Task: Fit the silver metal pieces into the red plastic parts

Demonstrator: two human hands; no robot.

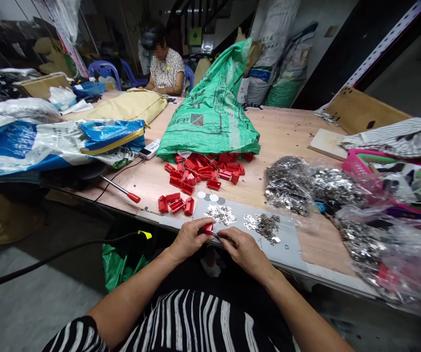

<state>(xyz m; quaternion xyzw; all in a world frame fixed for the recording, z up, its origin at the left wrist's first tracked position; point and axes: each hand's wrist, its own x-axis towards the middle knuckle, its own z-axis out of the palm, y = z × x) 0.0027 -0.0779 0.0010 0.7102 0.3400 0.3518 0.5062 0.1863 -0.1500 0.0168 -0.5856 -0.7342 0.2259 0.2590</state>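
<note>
Just over the table's front edge, my left hand (pixel 189 238) pinches a small red plastic part (pixel 207 228). My right hand (pixel 242 249) is closed on a thin dark piece (pixel 216 235) that meets the red part; its kind is too small to make out. Beyond the hands a grey sheet (pixel 287 239) bears two piles of small flat metal pieces, a bright pile (pixel 221 214) and a darker pile (pixel 268 226). Several loose red plastic parts (pixel 177 205) lie left of the sheet. More of them spill from the mouth of a green woven sack (pixel 206 127).
Clear bags of metal pieces (pixel 289 183) and a pink basket (pixel 353 164) stand at the right. A red-handled tool (pixel 120 189) lies at the left, near blue-and-white sacks (pixel 49 146). Across the table sits a person (pixel 168 68). A black cable (pixel 86 242) crosses at lower left.
</note>
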